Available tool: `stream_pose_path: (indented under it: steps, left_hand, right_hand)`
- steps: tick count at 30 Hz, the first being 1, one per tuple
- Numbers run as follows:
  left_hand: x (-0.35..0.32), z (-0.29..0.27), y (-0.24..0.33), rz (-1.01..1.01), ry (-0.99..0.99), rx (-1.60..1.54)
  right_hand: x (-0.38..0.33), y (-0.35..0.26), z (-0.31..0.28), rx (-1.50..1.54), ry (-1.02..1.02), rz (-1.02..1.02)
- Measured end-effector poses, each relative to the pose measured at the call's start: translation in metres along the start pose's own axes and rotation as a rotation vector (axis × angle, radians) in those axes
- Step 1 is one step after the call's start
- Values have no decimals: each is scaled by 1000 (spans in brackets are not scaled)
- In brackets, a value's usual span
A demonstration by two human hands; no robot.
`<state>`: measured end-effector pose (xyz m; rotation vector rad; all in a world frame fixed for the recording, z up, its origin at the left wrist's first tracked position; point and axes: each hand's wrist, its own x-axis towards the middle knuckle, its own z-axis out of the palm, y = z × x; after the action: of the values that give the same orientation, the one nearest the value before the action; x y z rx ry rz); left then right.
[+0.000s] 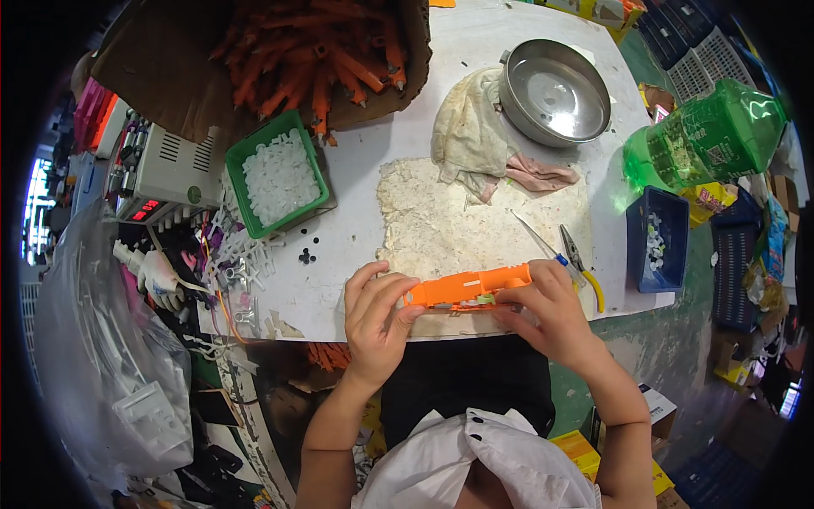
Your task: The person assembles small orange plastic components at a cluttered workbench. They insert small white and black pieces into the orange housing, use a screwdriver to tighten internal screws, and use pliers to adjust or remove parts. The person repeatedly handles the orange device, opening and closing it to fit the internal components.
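Both hands hold an orange plastic housing [462, 288] level above the table's front edge. My left hand [373, 318] is closed on its left end, with thumb below and fingers behind. At the other end, my right hand [547, 310] grips it with bent fingers, near a small light-green part [484, 299] on its lower edge. What lies inside the housing is mostly hidden. Just beyond my right hand are pliers [585, 267] with yellow handles and tweezers [543, 240]. A worn, pale work mat [424, 212] lies behind the housing.
A green tray [322, 188] of small white parts stands at left, below a carton [161, 76] of orange pieces. Further right are a round metal pan [555, 93], rags [466, 127], a blue bin [666, 280] and a green bottle [712, 136]. A white box-shaped device [174, 170] stands far left.
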<state>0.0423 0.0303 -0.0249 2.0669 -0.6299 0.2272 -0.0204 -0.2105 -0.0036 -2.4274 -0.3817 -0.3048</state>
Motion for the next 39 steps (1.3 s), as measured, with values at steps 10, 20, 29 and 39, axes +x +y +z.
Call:
stream_pose_path:
  steps: [10, 20, 29, 39]
  left_hand:
    - [0, 1, -1, 26, -24, 7]
    - [1, 3, -1, 101, -69, 42]
    - [1, 4, -2, 203, -109, 116]
    - [4, 8, 2, 257, -154, 210]
  right_hand:
    - [3, 2, 8, -110, 0, -88]
    - [1, 4, 11, -84, 23, -79]
    - [-13, 13, -14, 46, 133, 174]
    - [-6, 2, -11, -41, 74, -8]
